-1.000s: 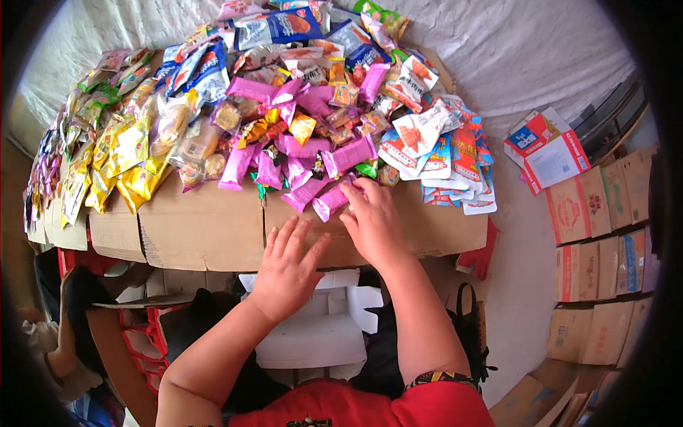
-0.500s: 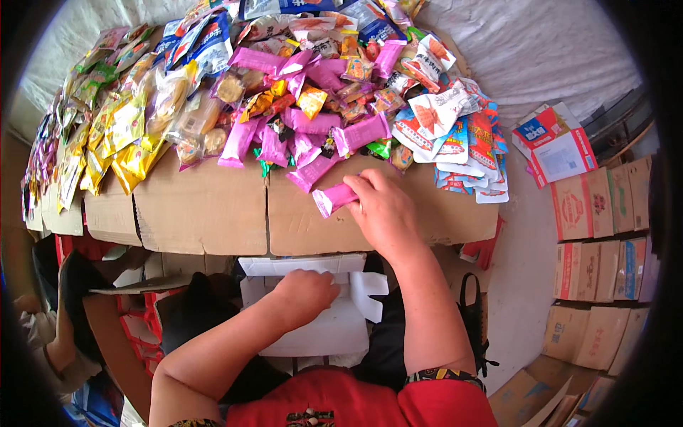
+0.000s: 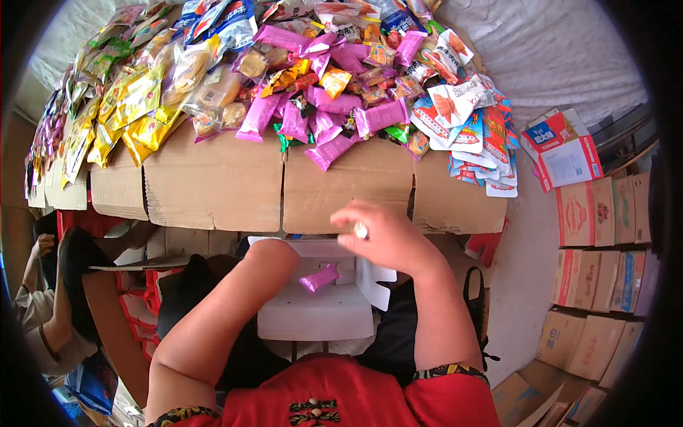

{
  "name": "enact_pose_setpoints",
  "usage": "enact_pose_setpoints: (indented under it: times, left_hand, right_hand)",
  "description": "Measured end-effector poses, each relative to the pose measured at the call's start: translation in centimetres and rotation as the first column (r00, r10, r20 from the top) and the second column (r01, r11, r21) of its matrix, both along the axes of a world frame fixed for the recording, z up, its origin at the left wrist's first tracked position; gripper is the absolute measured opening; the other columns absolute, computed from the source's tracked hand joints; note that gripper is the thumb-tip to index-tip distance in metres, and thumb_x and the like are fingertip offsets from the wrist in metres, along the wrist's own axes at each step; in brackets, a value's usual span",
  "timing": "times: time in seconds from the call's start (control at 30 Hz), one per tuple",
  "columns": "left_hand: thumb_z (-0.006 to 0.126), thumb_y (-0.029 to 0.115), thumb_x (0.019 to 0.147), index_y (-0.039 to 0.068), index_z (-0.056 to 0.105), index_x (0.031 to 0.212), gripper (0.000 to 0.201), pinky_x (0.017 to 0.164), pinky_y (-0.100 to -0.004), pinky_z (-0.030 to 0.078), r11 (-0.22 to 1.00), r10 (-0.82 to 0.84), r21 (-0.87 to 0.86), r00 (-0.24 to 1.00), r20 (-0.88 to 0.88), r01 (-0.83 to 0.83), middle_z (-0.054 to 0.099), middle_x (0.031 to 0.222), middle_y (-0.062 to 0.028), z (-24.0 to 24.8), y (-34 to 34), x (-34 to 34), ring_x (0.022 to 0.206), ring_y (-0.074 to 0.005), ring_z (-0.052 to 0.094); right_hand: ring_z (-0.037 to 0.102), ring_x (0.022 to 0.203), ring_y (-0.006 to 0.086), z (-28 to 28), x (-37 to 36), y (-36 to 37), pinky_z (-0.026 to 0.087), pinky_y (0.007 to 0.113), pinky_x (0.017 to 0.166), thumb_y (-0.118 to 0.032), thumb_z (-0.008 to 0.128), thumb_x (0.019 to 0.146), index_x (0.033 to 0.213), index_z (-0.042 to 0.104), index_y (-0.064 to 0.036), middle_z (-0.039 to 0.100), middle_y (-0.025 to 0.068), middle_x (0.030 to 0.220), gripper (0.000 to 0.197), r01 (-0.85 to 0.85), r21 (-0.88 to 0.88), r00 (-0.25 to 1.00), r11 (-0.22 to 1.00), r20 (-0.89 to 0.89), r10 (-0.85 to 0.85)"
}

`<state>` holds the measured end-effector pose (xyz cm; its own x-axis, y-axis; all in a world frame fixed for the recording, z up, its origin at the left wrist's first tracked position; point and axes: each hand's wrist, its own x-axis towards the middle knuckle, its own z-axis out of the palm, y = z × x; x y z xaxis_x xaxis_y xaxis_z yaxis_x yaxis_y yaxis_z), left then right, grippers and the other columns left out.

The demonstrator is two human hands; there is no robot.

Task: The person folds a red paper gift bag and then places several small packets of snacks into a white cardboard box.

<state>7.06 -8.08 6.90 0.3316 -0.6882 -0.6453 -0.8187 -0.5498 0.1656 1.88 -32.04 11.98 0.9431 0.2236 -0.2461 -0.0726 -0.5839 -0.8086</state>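
Note:
A pink wrapped snack bar is over the white open box in front of my body; I cannot tell whether it is falling or lying inside. My right hand is just above and right of it, fingers apart, with a small pale round thing at the fingers that may be a ring. By the box's left side is my left hand, bent down so that its fingers are hidden. Beyond my hands, more pink bars lie heaped at the front of the pile on the cardboard-covered table.
Yellow snack bags lie at the left of the pile, red and blue flat packets at the right. Cardboard boxes stand along the right side. Another person sits at the far left beside a red crate.
My right hand has drawn back from the pile toward the box and let go of the pink snack bar. My left hand has shifted left and turned down. The view has tilted slightly.

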Motion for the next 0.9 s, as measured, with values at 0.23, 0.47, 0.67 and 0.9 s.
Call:
enact_pose_setpoints:
  times: [0.23,0.47,0.67,0.9]
  left_hand:
    - [0.064,0.007,0.08,0.007,0.073,0.089,0.013,0.075,-0.0445,0.057,0.991,-0.017,-0.137,1.0,-0.015,0.015,0.072,0.088,-0.0138,-1.3,-1.2,-1.2,0.088,-0.0336,0.071]
    - [0.063,0.004,0.079,0.007,0.073,0.09,0.015,0.076,-0.0451,0.058,0.996,0.0,-0.09,1.0,-0.031,-0.003,0.073,0.09,-0.0146,-1.0,-1.9,-0.1,0.09,-0.0337,0.072]
    - [0.063,0.008,0.083,0.007,0.077,0.093,0.017,0.076,-0.0417,0.059,0.993,-0.015,-0.12,1.0,-0.027,0.011,0.075,0.096,-0.0137,-0.9,-2.1,0.1,0.093,-0.0308,0.073]
    - [0.064,0.011,0.085,0.009,0.078,0.094,0.016,0.075,-0.0401,0.059,0.997,-0.046,-0.062,0.998,0.049,0.049,0.075,0.099,-0.0129,-1.1,-1.3,0.7,0.096,-0.0272,0.073]
  right_hand:
    - [0.064,0.109,0.0316,-1.6,4.8,1.2,0.055,0.043,0.086,-0.007,0.058,0.088,0.127,0.063,-0.0077,0.057,0.0103,0.139,0.039,0.293,-0.369,0.777,0.882,0.629,0.005]
    - [0.066,0.1,0.0302,-1.9,5.8,1.5,0.056,0.044,0.083,-0.008,0.067,0.084,0.125,0.063,-0.0091,0.059,0.0084,0.127,0.042,0.341,-0.497,0.82,0.798,0.573,0.007]
    - [0.066,0.094,0.0332,-0.6,4.0,1.2,0.055,0.046,0.079,-0.009,0.068,0.083,0.117,0.065,-0.0099,0.059,0.0099,0.112,0.034,0.187,-0.521,0.917,0.833,0.397,0.043]
    - [0.069,0.096,0.0247,1.5,1.1,-0.4,0.054,0.038,0.085,-0.022,0.075,0.085,0.125,0.066,-0.0078,0.069,0.0102,0.116,0.043,-0.317,-0.009,0.943,0.948,-0.113,0.314]
